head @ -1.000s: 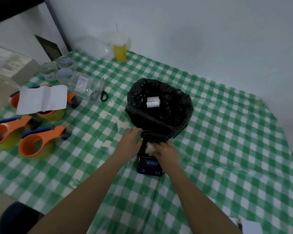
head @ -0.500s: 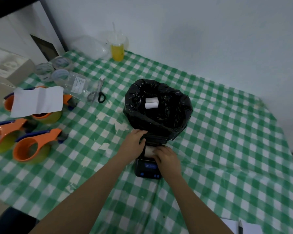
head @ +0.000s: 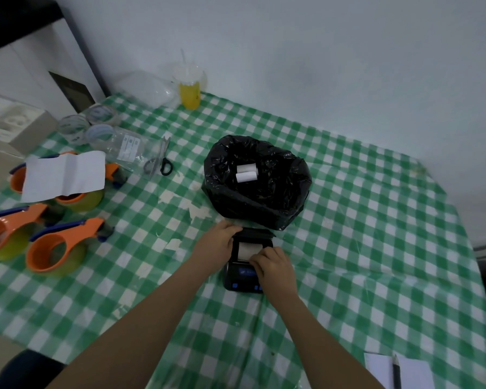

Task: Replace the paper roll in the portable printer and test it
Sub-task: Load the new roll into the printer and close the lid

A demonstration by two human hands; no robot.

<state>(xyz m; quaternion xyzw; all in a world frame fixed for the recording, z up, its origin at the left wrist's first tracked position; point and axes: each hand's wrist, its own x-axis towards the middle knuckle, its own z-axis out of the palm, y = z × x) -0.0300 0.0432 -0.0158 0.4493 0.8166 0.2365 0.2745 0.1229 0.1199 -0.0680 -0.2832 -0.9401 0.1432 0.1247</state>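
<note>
1. Currently the portable printer (head: 246,265) sits near the middle of the worktop (head: 362,220), touching the front of a black bag (head: 257,181), lid open, with the paper roll (head: 249,250) seated in its bay.
2. The left hand (head: 218,244) grips the printer's left side, bracing it; the right hand (head: 274,266) pinches the roll's front edge.
3. The roll is probably light and thin, easily torn or unwound; best held by its ends, the loose edge drawn gently.
4. Two rolls (head: 246,173) lie in the bag.
</note>
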